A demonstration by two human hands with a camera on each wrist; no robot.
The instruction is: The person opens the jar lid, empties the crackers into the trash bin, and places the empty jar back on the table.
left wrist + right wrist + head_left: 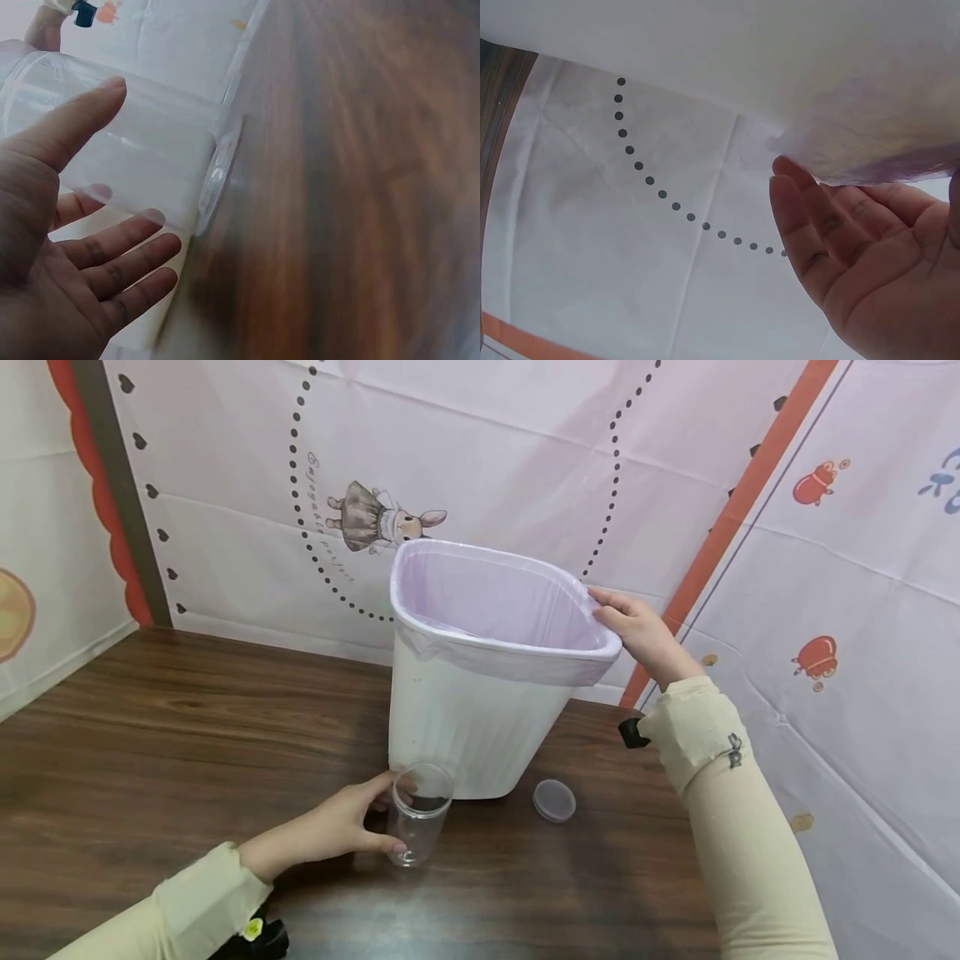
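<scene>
A white trash can point(457, 718) with a thin pale-purple liner point(487, 585) folded over its rim stands on the table. My right hand point(633, 631) holds the rim at its right corner, fingers against the liner's outer edge in the right wrist view. In front of the can's lower left, a clear plastic cup point(420, 827) stands upright. Around it is my left hand point(345, 822), thumb at the near side and fingers at the far side. The left wrist view shows those fingers point(124, 247) spread and loosely extended beside the cup.
A round translucent lid point(555, 800) lies on the brown wooden table point(225, 743), right of the trash can. Printed cloth point(480, 460) hangs behind the table and along its sides. A dark wrist-worn device point(633, 732) sits on the right sleeve.
</scene>
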